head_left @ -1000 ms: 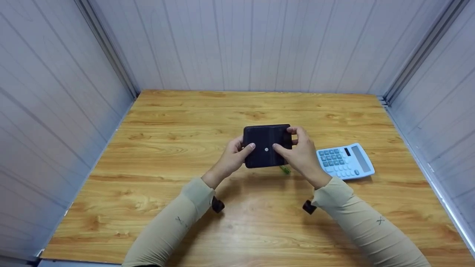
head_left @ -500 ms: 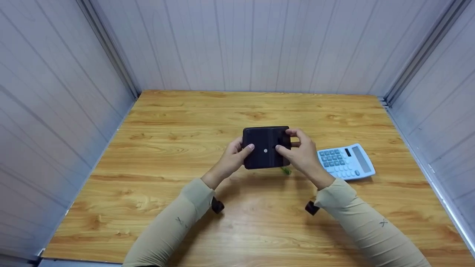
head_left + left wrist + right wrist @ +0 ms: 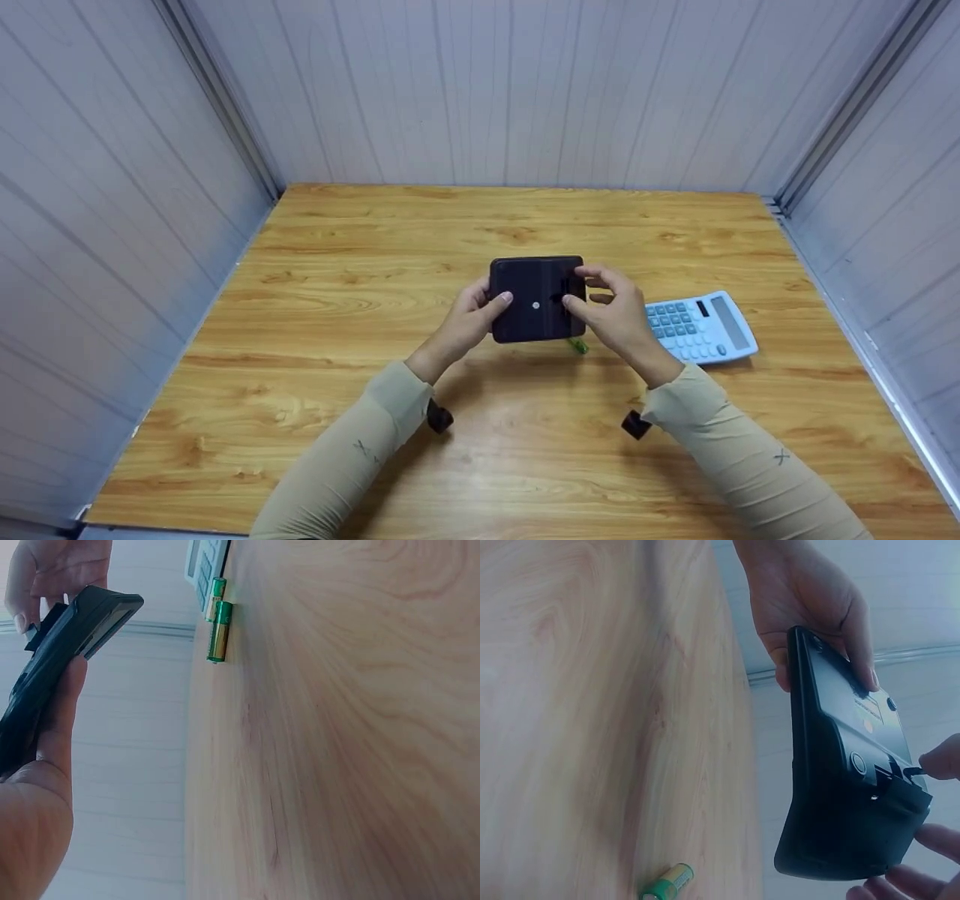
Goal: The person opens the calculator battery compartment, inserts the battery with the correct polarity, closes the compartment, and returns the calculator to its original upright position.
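Observation:
A black calculator (image 3: pixel 525 319) is held up above the table, its back with round feet and a label toward me. The left hand (image 3: pixel 472 311) grips its left end, thumb on the back and fingers underneath. At the other end, the right hand (image 3: pixel 619 311) has its thumb on the small battery cover (image 3: pixel 904 795), which stands partly lifted from its slot. The right fingers are spread near the edge. In the left wrist view that cover sticks out beside the right thumb. Two green-and-gold batteries (image 3: pixel 220 631) lie on the table below, mostly hidden in the head view.
A light blue calculator (image 3: pixel 697 328) lies face up on the wooden table (image 3: pixel 337 262), right of the right hand. Pale panel walls (image 3: pixel 480 90) enclose the table at the back and both sides.
The right thumb has slid to the right across the calculator's back, and the right hand has shifted slightly right. A dark gap shows near the thumb. The left hand stays almost still.

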Action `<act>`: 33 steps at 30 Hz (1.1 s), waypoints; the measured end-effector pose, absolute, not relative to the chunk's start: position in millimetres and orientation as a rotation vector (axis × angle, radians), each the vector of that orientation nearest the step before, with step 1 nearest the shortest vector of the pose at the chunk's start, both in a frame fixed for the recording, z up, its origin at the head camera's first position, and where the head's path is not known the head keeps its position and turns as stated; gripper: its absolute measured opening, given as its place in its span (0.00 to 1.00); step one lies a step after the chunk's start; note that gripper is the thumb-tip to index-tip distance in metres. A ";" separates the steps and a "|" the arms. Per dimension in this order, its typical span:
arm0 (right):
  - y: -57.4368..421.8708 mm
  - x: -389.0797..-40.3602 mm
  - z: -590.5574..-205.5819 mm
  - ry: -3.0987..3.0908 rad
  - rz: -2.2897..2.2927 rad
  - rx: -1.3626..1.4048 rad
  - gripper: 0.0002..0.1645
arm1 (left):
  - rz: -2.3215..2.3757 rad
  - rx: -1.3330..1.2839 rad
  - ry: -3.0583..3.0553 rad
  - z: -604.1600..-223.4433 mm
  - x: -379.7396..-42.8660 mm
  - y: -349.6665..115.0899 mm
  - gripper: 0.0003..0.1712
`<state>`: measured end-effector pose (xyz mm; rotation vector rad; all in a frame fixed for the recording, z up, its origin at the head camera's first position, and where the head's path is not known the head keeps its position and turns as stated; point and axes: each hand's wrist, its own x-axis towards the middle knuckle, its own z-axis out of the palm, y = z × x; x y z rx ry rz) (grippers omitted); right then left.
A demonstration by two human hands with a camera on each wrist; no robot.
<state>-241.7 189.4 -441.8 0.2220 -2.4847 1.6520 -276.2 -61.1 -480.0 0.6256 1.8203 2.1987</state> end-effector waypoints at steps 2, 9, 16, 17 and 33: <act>189.7 -241.3 -442.7 -2.465 1.648 0.249 0.26 | 2.204 0.618 1.814 -480.5 -275.8 -60.8 0.21; 189.8 -240.2 -445.0 -2.397 1.635 0.363 0.21 | 2.207 0.627 1.796 -480.0 -274.9 -61.1 0.21; 188.2 -237.3 -446.7 -2.354 1.576 0.428 0.21 | 2.220 0.624 1.807 -480.3 -275.1 -61.7 0.22; 187.7 -236.8 -446.7 -2.349 1.572 0.437 0.21 | 2.224 0.623 1.802 -480.4 -275.1 -61.8 0.22; 183.6 -230.5 -449.3 -2.342 1.596 0.466 0.21 | 2.252 0.589 1.789 -481.2 -272.5 -64.2 0.22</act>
